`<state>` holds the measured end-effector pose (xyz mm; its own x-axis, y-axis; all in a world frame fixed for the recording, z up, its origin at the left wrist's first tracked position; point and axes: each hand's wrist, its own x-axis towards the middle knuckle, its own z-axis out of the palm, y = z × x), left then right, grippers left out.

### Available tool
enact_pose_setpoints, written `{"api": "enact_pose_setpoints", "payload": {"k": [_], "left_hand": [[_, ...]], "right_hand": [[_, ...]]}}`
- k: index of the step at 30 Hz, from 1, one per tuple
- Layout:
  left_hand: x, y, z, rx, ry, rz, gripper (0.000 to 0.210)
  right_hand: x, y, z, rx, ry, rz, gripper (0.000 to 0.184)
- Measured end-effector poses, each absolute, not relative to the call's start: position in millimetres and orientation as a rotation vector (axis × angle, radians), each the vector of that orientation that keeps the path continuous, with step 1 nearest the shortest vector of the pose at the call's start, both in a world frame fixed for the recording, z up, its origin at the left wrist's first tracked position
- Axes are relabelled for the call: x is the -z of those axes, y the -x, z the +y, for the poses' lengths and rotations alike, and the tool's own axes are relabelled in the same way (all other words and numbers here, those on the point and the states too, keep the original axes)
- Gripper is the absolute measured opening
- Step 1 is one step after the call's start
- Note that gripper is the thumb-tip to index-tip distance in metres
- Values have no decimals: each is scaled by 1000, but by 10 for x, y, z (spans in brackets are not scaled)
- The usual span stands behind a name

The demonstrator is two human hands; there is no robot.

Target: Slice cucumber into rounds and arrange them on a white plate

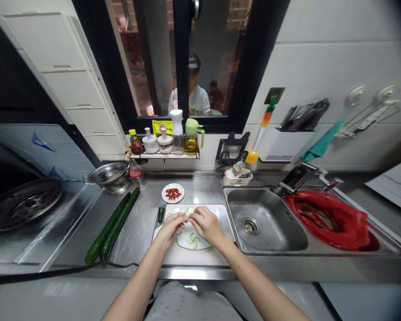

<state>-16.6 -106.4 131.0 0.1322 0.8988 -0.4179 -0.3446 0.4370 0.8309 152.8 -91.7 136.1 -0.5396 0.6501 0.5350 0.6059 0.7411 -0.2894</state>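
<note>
From where I stand, the left hand [171, 227] and right hand [207, 225] pinch a pale green piece [189, 211] between their fingertips, with a pinwheel of slices [195, 244] on a plate [204, 243] just below that grip and a white dish [164, 192] beyond it.

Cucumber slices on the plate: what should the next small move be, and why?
I'd probably lower the pale green piece beside the curved slices on the plate: the left hand and right hand appear to pinch it together, and the plate has bare space around those slices.
</note>
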Motion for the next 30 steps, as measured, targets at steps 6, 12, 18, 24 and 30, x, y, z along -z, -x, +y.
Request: {"api": "enact_pose_setpoints", "payload": {"k": [6,12,18,24,30], "left_hand": [[-1399,147,-1045,-1145,-729,1096,33],[-1411,150,-1044,-1266,-802,1085,29],[-1357,187,-1024,-1314,-859,1074,31],[-1368,211,-1023,-1297,-904,1104,34],[-1287,227,-1010,-1291,-894,1114,34]], "right_hand": [[-1434,-1478,-943,-396,962,-2125,17],[-1493,-1442,-946,-526,968,-2064,15],[-1526,-1393,-938,-639,978,-2005,16],[-1530,-1367,-907,-756,987,-1968,20],[-1458,-1344,-863,-874,998,-1942,17]]}}
